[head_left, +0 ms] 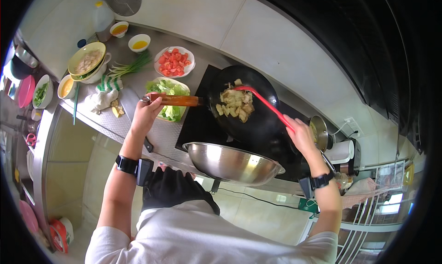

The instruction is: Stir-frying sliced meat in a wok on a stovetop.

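My left hand [149, 108] grips the wooden handle [181, 100] of a black wok [259, 126], which sits on a black cooktop [197, 126]. Between the fingers of my right hand [301, 134] is a red spatula or spoon [264, 102]. Its head rests among browned, pale food pieces [238, 102] in the wok, partly hidden by them. Beneath the wok handle stands a dish of torn lettuce [172, 88], partly covered by my left hand and the handle. A large stainless steel basin [234, 164] is at the front edge, close to my body.
Chopped tomatoes [174, 62] fill a white plate behind the lettuce. A knife [148, 145] lies near the counter's front edge. Farther left are scallions [133, 65], stacked bowls [86, 62], a cloth [102, 100] and bowls of yellow liquid [140, 45]. A small pan [318, 133] stands right of the wok.
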